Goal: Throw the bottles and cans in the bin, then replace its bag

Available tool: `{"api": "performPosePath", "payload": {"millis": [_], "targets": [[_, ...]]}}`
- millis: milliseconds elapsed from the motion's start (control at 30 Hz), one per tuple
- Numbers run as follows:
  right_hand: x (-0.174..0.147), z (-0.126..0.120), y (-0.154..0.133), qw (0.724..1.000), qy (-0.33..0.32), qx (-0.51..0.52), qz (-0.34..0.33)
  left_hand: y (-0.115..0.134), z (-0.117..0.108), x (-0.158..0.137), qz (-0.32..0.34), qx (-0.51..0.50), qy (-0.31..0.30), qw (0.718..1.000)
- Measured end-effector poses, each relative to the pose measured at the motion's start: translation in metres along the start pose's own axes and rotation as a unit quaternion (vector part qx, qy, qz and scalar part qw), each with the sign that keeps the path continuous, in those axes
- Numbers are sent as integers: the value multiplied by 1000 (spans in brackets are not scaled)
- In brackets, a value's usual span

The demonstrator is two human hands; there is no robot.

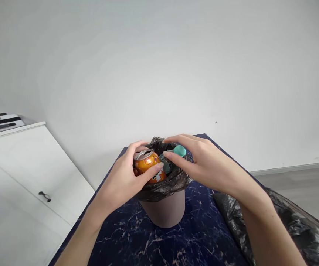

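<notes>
A grey-pink bin lined with a black plastic bag stands on a dark blue marbled table. My left hand is curled around an orange drink can at the bin's mouth, thumb on its front and fingers behind it. The can tilts, its opened silver top facing up. Over the right side of the rim is my right hand, thumb and fingers apart. Between them shows a clear bottle with a teal cap. The lower parts of can and bottle are hidden inside the bag.
Another black plastic bag lies along the table's right side, partly behind my right forearm. To the left stands a white cabinet with a black handle and items on top. A pale wall rises behind the marbled table.
</notes>
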State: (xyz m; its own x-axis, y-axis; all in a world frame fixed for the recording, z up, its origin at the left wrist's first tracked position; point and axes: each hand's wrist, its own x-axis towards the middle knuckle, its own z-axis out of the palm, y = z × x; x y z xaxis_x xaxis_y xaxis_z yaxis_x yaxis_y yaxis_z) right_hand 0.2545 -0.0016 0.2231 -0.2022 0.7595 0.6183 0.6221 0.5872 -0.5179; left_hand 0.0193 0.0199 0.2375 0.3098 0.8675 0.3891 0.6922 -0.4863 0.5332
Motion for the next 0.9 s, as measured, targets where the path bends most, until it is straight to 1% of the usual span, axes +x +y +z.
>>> {"api": "performPosePath", "payload": {"millis": [33, 67, 133, 233, 267, 333, 400, 467, 533, 667, 767, 833, 900], "targets": [[0, 0, 0, 1000, 0, 1, 3, -1, 2, 1, 7, -1, 1, 1000], [1, 1, 1, 1000, 1, 3, 7, -3, 3, 1, 14, -11, 16, 1000], [3, 3, 3, 1000, 7, 12, 19, -8, 6, 4, 22, -56, 77, 995], [9, 7, 12, 997, 30, 43, 61, -21, 7, 10, 23, -118, 186, 975], [11, 10, 17, 994, 44, 60, 83, -27, 6, 13, 15, -131, 205, 970], [16, 15, 30, 984, 69, 97, 132, -42, 4, 20, -19, -168, 211, 963], [20, 22, 45, 972, 87, 129, 174, -57, 1, 28, -73, -245, 195, 947], [22, 27, 58, 964, 87, 151, 203, -71, -2, 36, -129, -324, 168, 922], [23, 32, 65, 957, 75, 166, 226, -84, -5, 43, -168, -358, 135, 909], [23, 41, 69, 941, 38, 185, 280, -106, -6, 51, -213, -339, 69, 914], [23, 50, 75, 918, 11, 233, 321, -120, -4, 53, -237, -340, 10, 910], [23, 57, 82, 905, -4, 271, 329, -126, -4, 52, -234, -354, -13, 905], [24, 62, 88, 898, -11, 298, 324, -128, -5, 51, -215, -360, -20, 908]]}}
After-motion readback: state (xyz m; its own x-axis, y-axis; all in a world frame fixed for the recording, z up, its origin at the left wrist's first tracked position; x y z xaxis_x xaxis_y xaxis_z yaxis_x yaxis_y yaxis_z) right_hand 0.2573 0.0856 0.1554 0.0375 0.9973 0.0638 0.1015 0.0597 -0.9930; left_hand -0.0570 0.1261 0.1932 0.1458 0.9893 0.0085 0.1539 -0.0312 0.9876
